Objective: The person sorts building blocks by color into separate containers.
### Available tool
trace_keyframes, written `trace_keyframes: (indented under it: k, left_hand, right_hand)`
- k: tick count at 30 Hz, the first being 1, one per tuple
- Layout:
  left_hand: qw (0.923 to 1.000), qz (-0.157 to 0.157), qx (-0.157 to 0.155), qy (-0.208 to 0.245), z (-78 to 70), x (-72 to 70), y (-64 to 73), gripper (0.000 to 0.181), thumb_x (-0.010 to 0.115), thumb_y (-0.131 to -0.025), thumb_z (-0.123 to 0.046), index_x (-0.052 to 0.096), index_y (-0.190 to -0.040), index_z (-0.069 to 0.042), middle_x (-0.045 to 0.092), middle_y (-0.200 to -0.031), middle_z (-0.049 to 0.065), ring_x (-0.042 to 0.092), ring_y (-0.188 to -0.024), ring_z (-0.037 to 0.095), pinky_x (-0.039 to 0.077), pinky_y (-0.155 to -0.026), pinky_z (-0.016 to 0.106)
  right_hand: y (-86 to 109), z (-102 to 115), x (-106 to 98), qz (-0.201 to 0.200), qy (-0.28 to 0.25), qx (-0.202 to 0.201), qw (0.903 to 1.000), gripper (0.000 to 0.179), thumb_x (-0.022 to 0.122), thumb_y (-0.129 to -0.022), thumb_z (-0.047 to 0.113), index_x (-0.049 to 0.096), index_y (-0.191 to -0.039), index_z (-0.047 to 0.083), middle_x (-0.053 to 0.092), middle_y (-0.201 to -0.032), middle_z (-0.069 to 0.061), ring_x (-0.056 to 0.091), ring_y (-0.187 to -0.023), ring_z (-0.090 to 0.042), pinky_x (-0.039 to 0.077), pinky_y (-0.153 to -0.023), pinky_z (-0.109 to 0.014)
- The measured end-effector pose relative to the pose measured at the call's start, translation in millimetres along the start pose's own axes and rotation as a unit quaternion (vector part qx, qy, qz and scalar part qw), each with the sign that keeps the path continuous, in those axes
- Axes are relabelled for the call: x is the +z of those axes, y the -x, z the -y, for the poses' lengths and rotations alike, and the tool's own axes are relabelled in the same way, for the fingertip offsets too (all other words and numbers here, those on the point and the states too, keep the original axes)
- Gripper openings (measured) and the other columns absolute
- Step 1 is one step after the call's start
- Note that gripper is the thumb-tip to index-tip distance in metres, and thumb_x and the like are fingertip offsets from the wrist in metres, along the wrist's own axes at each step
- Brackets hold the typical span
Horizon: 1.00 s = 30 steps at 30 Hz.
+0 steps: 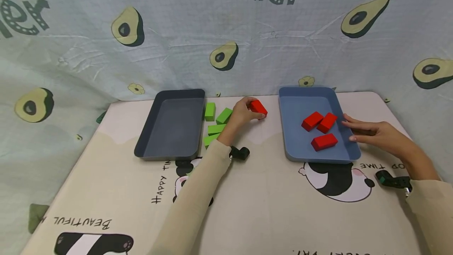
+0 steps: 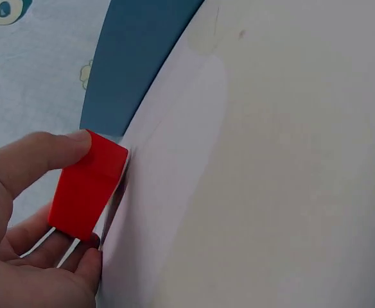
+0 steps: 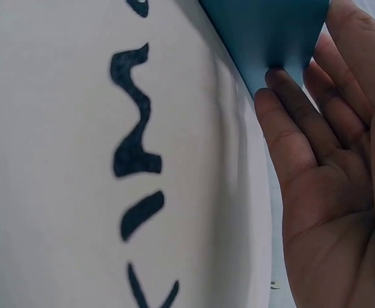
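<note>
Left of the blue tray [image 1: 294,141], left hand [image 1: 243,112] pinches a red block [image 1: 259,108]; right hand [image 1: 376,133], gripping nothing, touches the blue tray's right side (probably steadying it).

"What's on the tabletop [image 1: 269,192]?"
"A left tray [image 1: 173,129] and a right tray [image 1: 298,141]."
"Between them?"
"Four loose blocks [image 1: 210,111] just beside the left tray, then a held block [image 1: 259,108] nearer the right tray."
"Inside that one?"
"Three blocks [image 1: 324,142]."

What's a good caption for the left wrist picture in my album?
The left grip holds one red block, with a blue tray beyond.
</note>
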<state>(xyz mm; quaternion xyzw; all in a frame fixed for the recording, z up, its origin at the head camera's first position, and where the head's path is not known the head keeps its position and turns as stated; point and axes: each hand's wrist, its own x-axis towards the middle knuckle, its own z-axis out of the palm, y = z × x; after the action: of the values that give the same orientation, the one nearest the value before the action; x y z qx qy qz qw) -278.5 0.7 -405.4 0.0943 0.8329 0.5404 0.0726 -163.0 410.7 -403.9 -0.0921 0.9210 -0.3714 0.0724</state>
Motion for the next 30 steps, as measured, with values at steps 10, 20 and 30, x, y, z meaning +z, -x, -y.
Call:
trace_keyframes:
  k: [10,20,30]
  left_hand:
    - [0.9972,0.015,-0.032,0.065,-1.9,-3.2,1.3,0.059,0.076,-0.089,-0.007,0.054,-0.144,-0.004,0.055,-0.139,0.013,0.053,-0.116,0.028,0.057,-0.086,0.032]
    - [0.9926,0.033,-0.02,0.116,-2.5,-6.8,-0.2,0.069,0.083,-0.085,-0.012,0.051,-0.146,-0.003,0.057,-0.135,0.012,0.054,-0.121,0.026,0.056,-0.089,0.028]
    - [0.9883,0.054,0.009,0.143,-9.2,-7.7,7.5,0.065,0.085,-0.083,-0.009,0.057,-0.141,-0.005,0.062,-0.134,0.011,0.061,-0.121,0.025,0.056,-0.096,0.03]
  right_hand:
    - [1.3,-0.9,0.5,-0.003,0.001,-0.005,1.0,0.058,0.078,-0.092,0.026,0.058,-0.146,0.016,0.039,-0.154,0.024,0.032,-0.122,0.029,0.035,-0.087,0.002]
    - [0.1,0.8,0.1,0.001,0.008,0.001,1.0,0.059,0.077,-0.093,0.029,0.056,-0.147,0.019,0.037,-0.156,0.023,0.031,-0.122,0.028,0.034,-0.087,0.003]
    - [2.1,1.2,1.1,0.0,-0.001,-0.002,1.0,0.059,0.077,-0.093,0.028,0.056,-0.147,0.017,0.037,-0.156,0.023,0.031,-0.123,0.027,0.035,-0.088,0.002]
